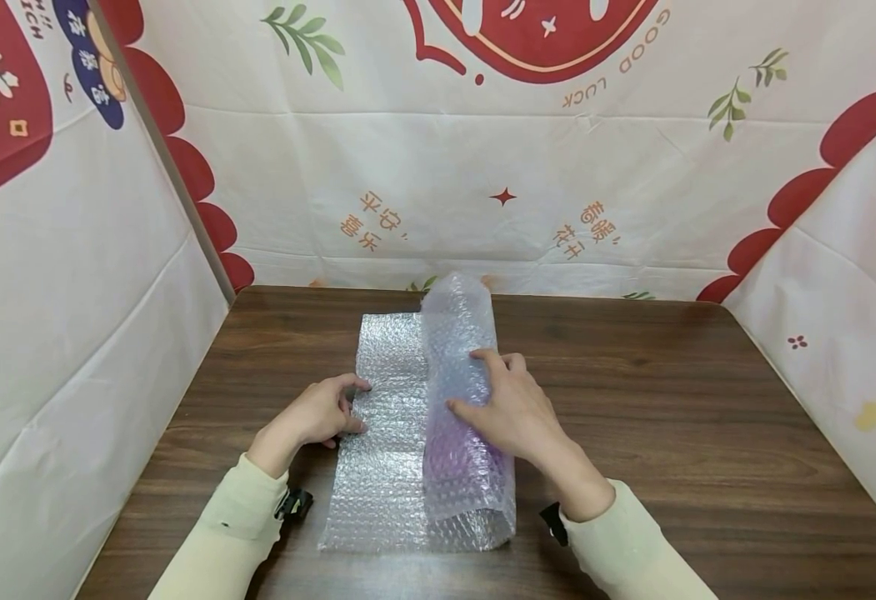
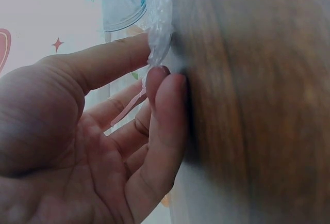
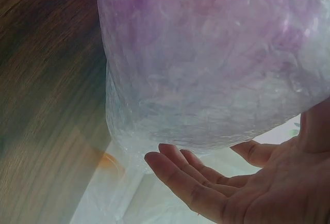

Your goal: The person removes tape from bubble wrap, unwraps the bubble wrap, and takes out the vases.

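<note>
A sheet of bubble wrap (image 1: 388,433) lies on the table, its left part flat. The right part is folded over into a roll (image 1: 456,333) around something that shows purple through the layers, its kind blurred. My left hand (image 1: 325,410) pinches the sheet's left edge; in the left wrist view the thumb is on one side of the edge (image 2: 161,33) and fingertips on the other. My right hand (image 1: 516,408) rests on the roll's upper right side, fingers spread and slightly bent. In the right wrist view the purple-tinted roll (image 3: 206,64) sits beside the fingertips.
The dark wood table (image 1: 670,433) extends to both sides of the wrap. A printed white cloth (image 1: 468,167) hangs behind the table's back edge, with more cloth along the left and right. In the left wrist view, a clear rounded thing with blue streaks (image 2: 124,2) shows beyond the edge.
</note>
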The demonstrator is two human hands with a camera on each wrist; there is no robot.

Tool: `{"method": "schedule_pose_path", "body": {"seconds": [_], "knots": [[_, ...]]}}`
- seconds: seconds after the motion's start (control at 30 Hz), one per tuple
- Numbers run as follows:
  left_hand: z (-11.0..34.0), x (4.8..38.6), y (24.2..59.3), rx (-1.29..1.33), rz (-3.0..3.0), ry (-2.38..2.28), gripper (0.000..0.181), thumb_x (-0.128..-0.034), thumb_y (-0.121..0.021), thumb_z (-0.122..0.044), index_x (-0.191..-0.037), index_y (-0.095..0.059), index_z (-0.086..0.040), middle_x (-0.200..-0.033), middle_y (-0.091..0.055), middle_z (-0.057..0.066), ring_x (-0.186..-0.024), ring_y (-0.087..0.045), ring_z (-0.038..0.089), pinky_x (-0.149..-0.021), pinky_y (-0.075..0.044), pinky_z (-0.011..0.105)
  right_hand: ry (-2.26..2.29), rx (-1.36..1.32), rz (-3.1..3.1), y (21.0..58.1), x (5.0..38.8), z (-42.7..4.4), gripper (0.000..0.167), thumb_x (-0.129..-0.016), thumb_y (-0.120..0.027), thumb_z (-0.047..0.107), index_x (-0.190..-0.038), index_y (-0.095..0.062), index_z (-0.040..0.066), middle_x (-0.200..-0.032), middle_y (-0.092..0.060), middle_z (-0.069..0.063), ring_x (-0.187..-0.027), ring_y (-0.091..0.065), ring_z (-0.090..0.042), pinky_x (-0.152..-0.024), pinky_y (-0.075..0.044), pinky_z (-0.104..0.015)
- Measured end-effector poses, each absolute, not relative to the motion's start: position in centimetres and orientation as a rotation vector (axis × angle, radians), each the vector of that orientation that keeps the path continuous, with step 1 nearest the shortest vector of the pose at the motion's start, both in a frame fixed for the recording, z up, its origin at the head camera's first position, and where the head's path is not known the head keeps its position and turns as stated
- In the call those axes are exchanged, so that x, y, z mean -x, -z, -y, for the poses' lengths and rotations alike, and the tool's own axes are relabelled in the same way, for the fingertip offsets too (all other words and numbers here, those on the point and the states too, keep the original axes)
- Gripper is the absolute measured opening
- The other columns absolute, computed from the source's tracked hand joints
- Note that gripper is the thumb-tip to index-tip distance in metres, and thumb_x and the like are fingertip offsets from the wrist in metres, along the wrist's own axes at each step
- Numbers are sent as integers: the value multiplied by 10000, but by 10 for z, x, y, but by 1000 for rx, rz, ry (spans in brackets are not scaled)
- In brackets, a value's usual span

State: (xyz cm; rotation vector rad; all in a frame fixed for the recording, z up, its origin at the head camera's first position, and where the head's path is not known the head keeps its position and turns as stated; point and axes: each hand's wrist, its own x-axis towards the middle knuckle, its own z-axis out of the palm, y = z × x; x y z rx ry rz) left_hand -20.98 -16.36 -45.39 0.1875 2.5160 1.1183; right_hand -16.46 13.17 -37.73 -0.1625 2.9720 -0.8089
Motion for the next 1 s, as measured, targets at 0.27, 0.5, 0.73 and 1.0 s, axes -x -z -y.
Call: {"method": "schedule_pose_path", "body": {"seconds": [0.27, 0.5, 0.73, 1.0], "knots": [[164, 209, 454, -204, -2516, -1124, 586, -859, -843, -100, -1394, -610, -158, -784, -595, 77, -582, -564, 178, -486, -556, 323, 816, 185, -2970, 377, 163, -136, 784, -882, -752, 523, -1527, -441, 204, -1453, -458, -251, -1048, -644, -366, -813, -564, -516], [164, 209, 454, -204, -2517, -1123, 594, -856, -846, -103, -1398, -608, -162, -787, -596, 76, -581, -565, 177, -488, -556, 323, 834, 172, -2950, 375, 163, -142, 782, -890, -744, 519, -1532, -426, 208, -1441, -460, -242, -966, -636, -322, -790, -555, -476], [164, 210, 454, -205, -2509, -1124, 602, -855, -848, -103, -1402, -605, -164, -796, -590, 80, -582, -562, 176, -486, -557, 322, 885, 139, -2922, 375, 163, -147, 780, -896, -749, 501, -1539, -410, 217, -1364, -485, -217, -834, -594, -268, -663, -494, -354], [165, 210, 454, -205, -2510, -1123, 597, -856, -847, -106, -1399, -605, -166, -789, -594, 79, -576, -563, 175, -489, -558, 324, 927, 148, -2925, 376, 163, -153, 795, -895, -749, 510, -1544, -398, 211, -1336, -499, -210, -946, -603, -316, -767, -539, -460]]}}
